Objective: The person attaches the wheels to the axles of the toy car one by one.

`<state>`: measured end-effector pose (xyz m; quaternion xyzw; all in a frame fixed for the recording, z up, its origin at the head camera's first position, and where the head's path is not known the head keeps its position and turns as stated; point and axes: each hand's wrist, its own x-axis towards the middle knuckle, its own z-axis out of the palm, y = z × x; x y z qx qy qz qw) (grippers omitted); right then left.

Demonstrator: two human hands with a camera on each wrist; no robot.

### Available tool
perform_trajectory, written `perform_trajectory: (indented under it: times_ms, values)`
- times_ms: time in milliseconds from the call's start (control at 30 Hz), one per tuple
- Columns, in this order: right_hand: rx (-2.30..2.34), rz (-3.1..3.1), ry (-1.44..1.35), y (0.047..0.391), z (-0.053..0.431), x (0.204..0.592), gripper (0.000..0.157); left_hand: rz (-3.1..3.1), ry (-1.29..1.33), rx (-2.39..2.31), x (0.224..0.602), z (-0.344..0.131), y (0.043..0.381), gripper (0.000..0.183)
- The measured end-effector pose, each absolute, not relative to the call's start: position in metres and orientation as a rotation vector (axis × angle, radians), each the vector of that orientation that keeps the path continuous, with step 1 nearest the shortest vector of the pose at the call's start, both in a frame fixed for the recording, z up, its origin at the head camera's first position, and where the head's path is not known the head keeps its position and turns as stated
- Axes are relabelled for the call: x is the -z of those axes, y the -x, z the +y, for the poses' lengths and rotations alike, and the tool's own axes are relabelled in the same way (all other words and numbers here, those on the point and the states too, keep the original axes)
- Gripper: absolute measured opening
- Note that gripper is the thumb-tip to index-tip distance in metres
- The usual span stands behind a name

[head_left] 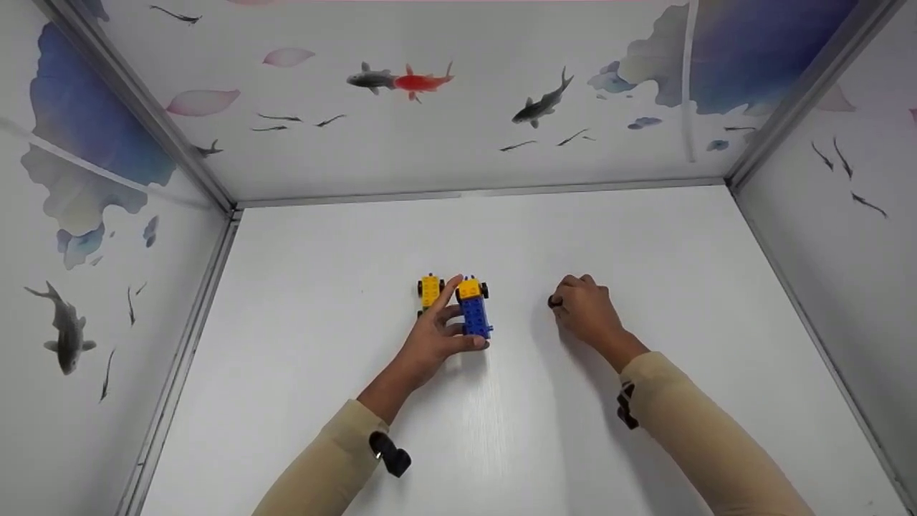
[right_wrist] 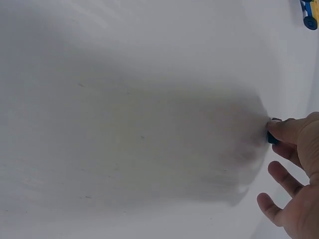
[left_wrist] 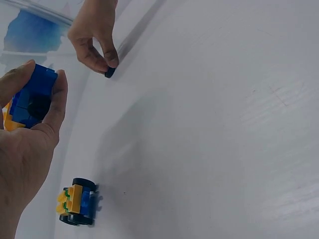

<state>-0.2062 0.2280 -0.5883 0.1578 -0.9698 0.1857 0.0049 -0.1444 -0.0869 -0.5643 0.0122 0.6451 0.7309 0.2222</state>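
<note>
My left hand [head_left: 428, 342] grips a toy car [head_left: 474, 315] made of blue and yellow building blocks, fingers along one side and thumb at its near end. Black wheels flank the car's yellow far end, and the left wrist view shows a dark wheel [left_wrist: 39, 106] on its blue body. To the right, my right hand [head_left: 589, 308] pinches a small black toy wheel [head_left: 554, 302] between thumb and finger, close over the table. In the right wrist view the other fingers are spread apart from the wheel [right_wrist: 272, 137].
A second toy car [head_left: 430, 289], yellow and blue with black wheels, stands on the white table [head_left: 322, 287] just left of the held one, partly behind my left hand. Walls printed with fish [head_left: 541, 102] enclose the table at the back and both sides.
</note>
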Motion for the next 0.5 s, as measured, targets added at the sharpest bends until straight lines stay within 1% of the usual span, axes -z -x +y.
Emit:
perform_trajectory:
  times_ms: [67,133,500]
  values:
    - [-0.602,-3.037,-0.498,0.2057,0.2295,0.5894,0.007,1.769,-0.029,-2.025,0.5647,-0.0867,0.1443,0.116]
    - [-0.648,-3.038,-0.492,0.2054,0.2306,0.5893,0.008,1.764,-0.025,-2.029,0.5652,-0.0868,0.1444,0.117]
    - [-0.959,-3.015,-0.539,0.2039,0.2357,0.5856,0.033,1.816,-0.055,-1.985,0.5687,-0.0872,0.146,0.114]
